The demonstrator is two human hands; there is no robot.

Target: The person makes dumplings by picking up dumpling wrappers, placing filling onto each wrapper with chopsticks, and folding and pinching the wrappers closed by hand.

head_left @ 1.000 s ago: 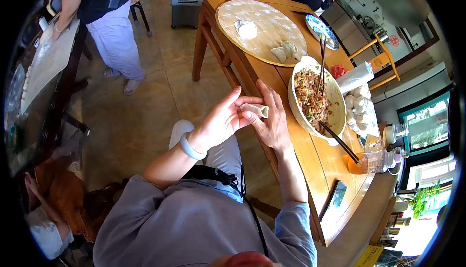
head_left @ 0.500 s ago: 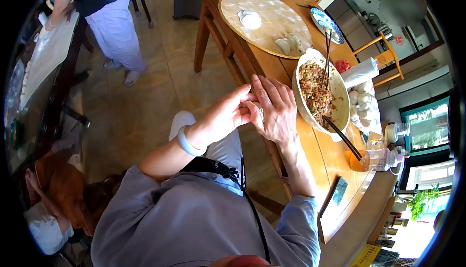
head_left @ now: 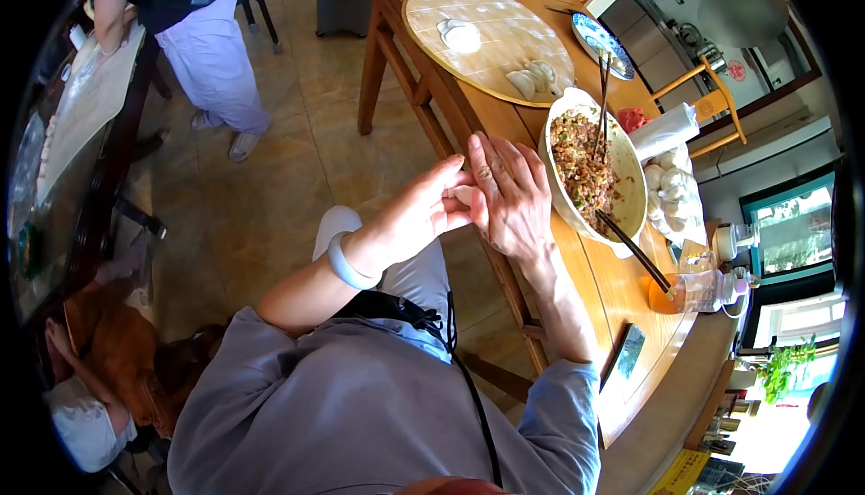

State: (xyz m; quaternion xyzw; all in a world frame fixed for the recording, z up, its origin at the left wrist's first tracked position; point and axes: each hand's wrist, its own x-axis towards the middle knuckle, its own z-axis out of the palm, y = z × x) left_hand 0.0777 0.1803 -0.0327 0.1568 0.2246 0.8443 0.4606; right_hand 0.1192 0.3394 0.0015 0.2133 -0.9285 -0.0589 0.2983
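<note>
A dumpling (head_left: 464, 194) is pinched between my two hands, mostly hidden by the fingers. My left hand (head_left: 422, 202), with a pale bangle (head_left: 346, 263) on its wrist, cups it from the left. From the other side my right hand (head_left: 514, 190) closes over it, thumb and fingers pressed in. Close to my right hand stands a white bowl (head_left: 634, 190) of minced filling (head_left: 581, 160), with chopsticks in it. Beyond, a round floured board (head_left: 491, 36) carries a small stack of wrappers (head_left: 460, 36) and several finished dumplings (head_left: 532, 79).
The wooden table (head_left: 577, 265) also holds a blue-patterned plate (head_left: 602, 45), a bag of garlic bulbs (head_left: 671, 190), a bottle of amber liquid (head_left: 689, 293) and a phone (head_left: 623, 351). At left another person (head_left: 203, 54) works at a floured board (head_left: 99, 103). A chair (head_left: 707, 103) stands behind.
My right fingers have shifted slightly over the dumpling, so less of its edge shows on the right side. The view has moved a little; both hands stay together.
</note>
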